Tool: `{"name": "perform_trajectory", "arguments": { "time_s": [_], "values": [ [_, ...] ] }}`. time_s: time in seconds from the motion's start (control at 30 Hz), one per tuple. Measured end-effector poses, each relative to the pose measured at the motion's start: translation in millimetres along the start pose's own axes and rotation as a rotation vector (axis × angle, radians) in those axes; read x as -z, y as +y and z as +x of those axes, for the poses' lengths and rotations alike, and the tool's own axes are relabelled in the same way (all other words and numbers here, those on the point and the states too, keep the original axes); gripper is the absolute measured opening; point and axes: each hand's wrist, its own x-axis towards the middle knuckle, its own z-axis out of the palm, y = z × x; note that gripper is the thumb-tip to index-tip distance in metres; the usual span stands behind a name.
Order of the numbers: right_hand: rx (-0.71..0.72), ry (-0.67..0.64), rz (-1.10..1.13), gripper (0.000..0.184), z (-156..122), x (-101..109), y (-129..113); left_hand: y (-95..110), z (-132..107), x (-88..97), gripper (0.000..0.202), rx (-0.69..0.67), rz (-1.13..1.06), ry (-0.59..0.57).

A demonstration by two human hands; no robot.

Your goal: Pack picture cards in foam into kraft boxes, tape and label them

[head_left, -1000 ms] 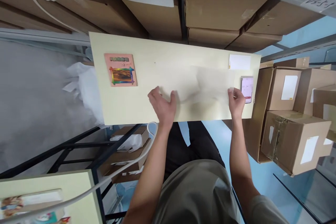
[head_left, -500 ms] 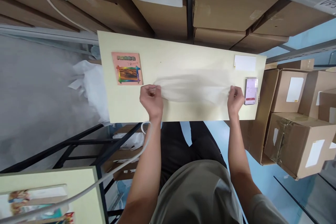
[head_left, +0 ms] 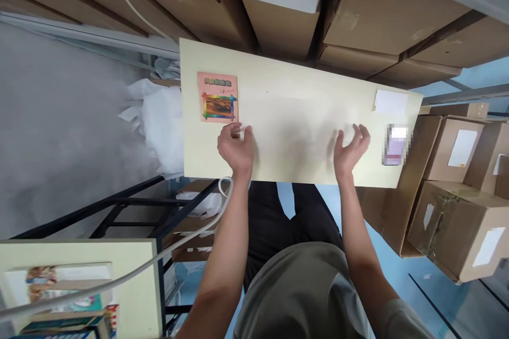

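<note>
A thin translucent sheet, blurred and hard to make out, lies on the pale yellow table between my hands. My left hand is at the sheet's left edge with its fingers curled closed on it. My right hand hovers at the sheet's right end with its fingers spread, holding nothing. A pink card with a shiny picture lies just beyond my left hand.
A white card and a phone lie at the table's right end. Cardboard boxes are stacked to the right and on shelves behind. White wrapping is heaped on the left. A second table with books is at lower left.
Both hands were gripping the sheet's ends and stretching it. My right hand has now let go and opened. The view has shifted, so the table sits further right.
</note>
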Motion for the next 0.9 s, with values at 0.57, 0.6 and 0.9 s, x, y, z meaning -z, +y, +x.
{"name": "perform_trajectory", "arguments": {
  "time_s": [0.57,0.6,0.9],
  "values": [
    [0.347,-0.655,0.06,0.058,-76,-75,-162,-17,82,35.0,0.052,0.081,0.092,0.022],
    [0.349,-0.66,0.046,0.058,-76,-74,-163,-16,89,35.9,0.051,0.109,0.099,-0.021],
    [0.277,-0.641,0.162,0.052,-70,-69,-166,9,81,79.5,0.021,-0.066,-0.063,0.064]
  ]
}}
